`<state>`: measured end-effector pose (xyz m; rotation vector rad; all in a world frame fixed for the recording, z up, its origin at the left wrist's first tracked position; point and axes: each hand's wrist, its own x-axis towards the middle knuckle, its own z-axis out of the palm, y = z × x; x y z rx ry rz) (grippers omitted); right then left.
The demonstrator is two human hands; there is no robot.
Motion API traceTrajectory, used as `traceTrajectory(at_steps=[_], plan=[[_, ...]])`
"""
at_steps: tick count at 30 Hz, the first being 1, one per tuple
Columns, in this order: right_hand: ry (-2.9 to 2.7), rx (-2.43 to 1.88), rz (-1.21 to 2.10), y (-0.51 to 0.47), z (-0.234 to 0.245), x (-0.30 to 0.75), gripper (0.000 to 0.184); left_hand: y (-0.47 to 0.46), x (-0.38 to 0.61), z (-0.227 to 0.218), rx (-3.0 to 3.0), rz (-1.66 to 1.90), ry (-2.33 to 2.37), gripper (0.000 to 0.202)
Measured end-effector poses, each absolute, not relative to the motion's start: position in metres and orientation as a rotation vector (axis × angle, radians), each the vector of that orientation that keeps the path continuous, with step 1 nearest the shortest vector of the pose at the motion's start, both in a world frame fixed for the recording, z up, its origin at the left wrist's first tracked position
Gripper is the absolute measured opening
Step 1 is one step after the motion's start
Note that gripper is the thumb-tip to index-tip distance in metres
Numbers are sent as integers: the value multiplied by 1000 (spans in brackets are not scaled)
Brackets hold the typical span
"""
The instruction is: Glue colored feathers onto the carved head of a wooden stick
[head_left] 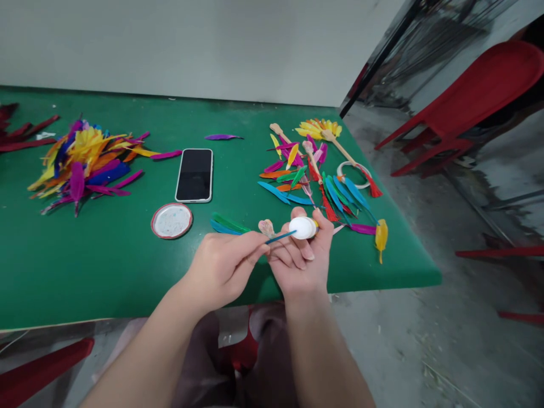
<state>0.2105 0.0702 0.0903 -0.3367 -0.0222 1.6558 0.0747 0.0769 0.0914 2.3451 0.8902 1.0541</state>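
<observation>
My left hand pinches a thin blue stem, perhaps a feather's quill. The stem's far end meets the white end of a small bottle. My right hand has its fingers wrapped round that bottle, which shows a bit of yellow at its side. A pale wooden stick end shows between the hands; whether the right fingers hold it is unclear. Green and blue feathers show just beyond the left hand, and I cannot tell if they are held or lying on the table.
On the green table lie a phone, a round lid and a pile of coloured feathers. To the right are loose feathers, a yellow feather fan and a white ring. A red chair stands right.
</observation>
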Motion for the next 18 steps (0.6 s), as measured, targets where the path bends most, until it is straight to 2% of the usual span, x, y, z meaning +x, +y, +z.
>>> traceTrajectory(at_steps=[18], plan=[[-2,-316,1673,70,90,210,34,78,73,90,2363,1039,870,23]])
